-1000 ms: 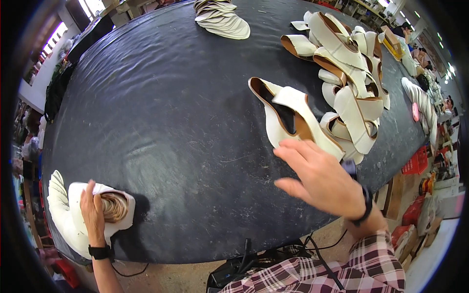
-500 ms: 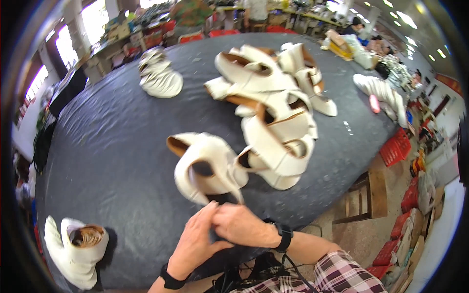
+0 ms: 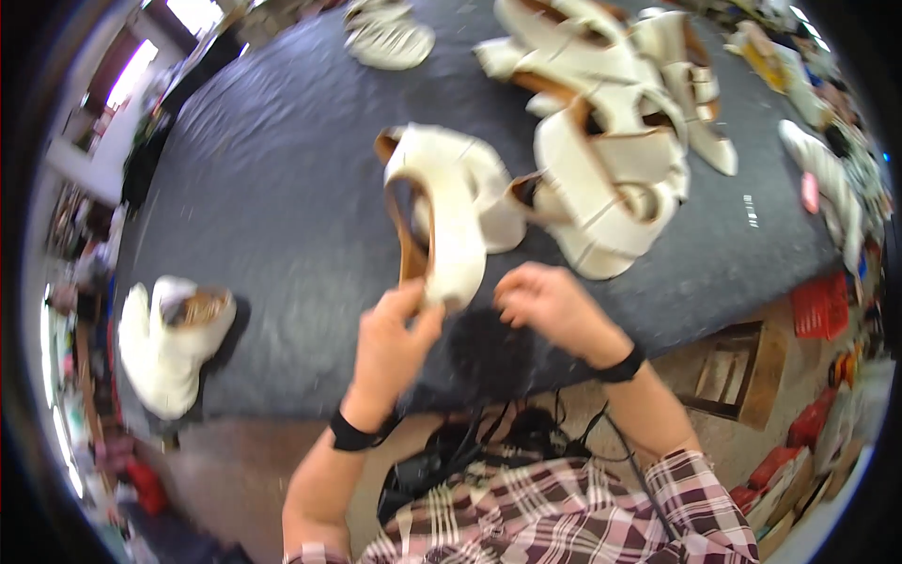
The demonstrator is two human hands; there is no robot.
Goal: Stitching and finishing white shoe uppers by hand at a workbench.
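Note:
My left hand (image 3: 387, 355) pinches the near end of a white shoe upper (image 3: 458, 235) between thumb and fingers. Its tan lining shows along the opening, and it stands raised on edge over the dark table. Another white piece lies against it on the far side, partly hidden. To the right, apart from the upper, my right hand (image 3: 561, 312) hovers with its fingers curled together; whether anything small is in them I cannot make out. Beyond it lies a loose heap of white shoe uppers (image 3: 601, 193) with tan linings and cut-out openings.
A dark, smooth covering spreads over the table (image 3: 291, 226). Bundles of nested white pieces lie at the near left (image 3: 169, 352), the far edge (image 3: 390, 42) and the far right (image 3: 827, 179), the last beside a pink item (image 3: 809, 192). A red basket (image 3: 820, 305) and wooden frame (image 3: 738, 371) are off the right edge.
My hands, together at the upper's near end before, have come apart, the right moving rightward. The upper is now tipped up in my left hand. The view has tilted downward.

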